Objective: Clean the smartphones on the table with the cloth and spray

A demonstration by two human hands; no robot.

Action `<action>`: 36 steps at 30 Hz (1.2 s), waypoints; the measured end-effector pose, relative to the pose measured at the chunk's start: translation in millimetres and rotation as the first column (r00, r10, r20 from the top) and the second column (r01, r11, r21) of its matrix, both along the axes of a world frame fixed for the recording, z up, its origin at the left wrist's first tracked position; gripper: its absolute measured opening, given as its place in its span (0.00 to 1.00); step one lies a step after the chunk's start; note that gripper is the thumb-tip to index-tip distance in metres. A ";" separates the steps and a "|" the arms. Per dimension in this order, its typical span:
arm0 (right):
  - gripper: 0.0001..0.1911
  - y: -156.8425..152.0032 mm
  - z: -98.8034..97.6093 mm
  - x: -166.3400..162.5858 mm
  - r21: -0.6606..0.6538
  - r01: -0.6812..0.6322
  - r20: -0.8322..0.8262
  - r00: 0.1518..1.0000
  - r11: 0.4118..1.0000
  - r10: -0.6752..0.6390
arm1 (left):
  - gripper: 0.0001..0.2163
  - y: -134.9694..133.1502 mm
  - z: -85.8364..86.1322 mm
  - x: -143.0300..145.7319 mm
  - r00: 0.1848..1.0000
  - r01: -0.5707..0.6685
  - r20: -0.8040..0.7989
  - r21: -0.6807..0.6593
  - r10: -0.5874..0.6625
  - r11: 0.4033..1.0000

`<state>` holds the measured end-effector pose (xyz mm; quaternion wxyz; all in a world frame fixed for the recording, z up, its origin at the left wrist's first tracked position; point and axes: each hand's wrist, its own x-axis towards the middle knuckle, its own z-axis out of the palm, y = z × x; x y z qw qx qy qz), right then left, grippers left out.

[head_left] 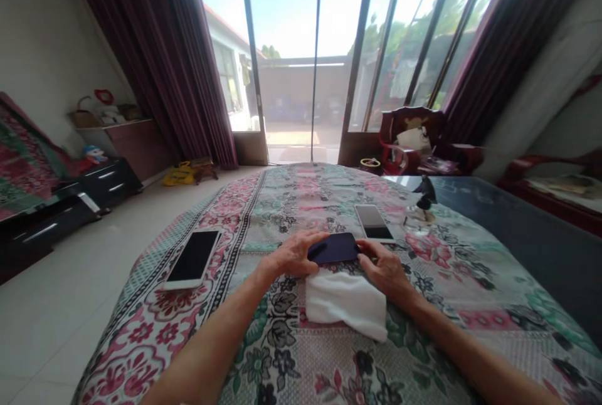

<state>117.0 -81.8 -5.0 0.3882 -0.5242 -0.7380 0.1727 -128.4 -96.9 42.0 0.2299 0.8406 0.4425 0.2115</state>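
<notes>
Between my two hands is a dark phone (335, 249), lying sideways just above or on the patterned tablecloth; I cannot tell which. My left hand (296, 253) grips its left end, with the thumb at the near edge and fingers over the far edge. At the right end, my right hand (383, 267) pinches the phone between thumb and fingers. A folded white cloth (345, 305) lies on the table just in front of the phone, close to both hands.
A white-framed tablet (192, 259) lies to the left. Beyond my right hand is a white phone (374, 223). A clear glass container (419, 220) with a dark top stands farther right. The floral tablecloth (263, 355) covers the table, beside a dark glossy surface (498, 223).
</notes>
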 end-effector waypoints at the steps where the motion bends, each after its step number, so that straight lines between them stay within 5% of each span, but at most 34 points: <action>1: 0.19 -0.6 -2.5 0.5 0.014 -0.005 -0.003 1.000 1.000 0.005 | 0.38 0.8 -2.3 -1.3 1.000 0.003 0.005 -0.012 -0.003 1.000; 8: 0.18 -0.4 -4.5 -1.5 -0.004 0.001 0.013 1.000 1.000 -0.001 | 0.38 4.3 -24.4 -13.4 0.997 -0.071 0.017 0.044 0.071 0.996; 16: 0.17 -5.4 0.9 -0.5 0.000 -0.017 0.012 1.000 1.000 0.017 | 0.40 6.0 -19.8 -16.4 0.991 -0.116 -0.059 0.069 0.120 0.991; 24: 0.17 -7.5 6.3 1.9 -0.083 -0.018 -0.081 0.997 0.996 0.011 | 0.35 -9.0 -17.6 11.4 0.891 -0.391 -0.158 0.208 0.425 0.897; 29: 0.18 -17.2 24.4 5.5 -0.143 -0.156 -0.168 0.977 0.977 0.131 | 0.35 -17.8 -13.9 25.5 0.812 -0.491 -0.228 0.233 0.538 0.839; 36: 0.15 -47.3 41.9 -9.4 0.023 -0.449 0.055 0.893 0.893 0.447 | 0.18 -10.6 -2.8 15.2 0.863 -0.474 -0.156 0.082 0.481 0.877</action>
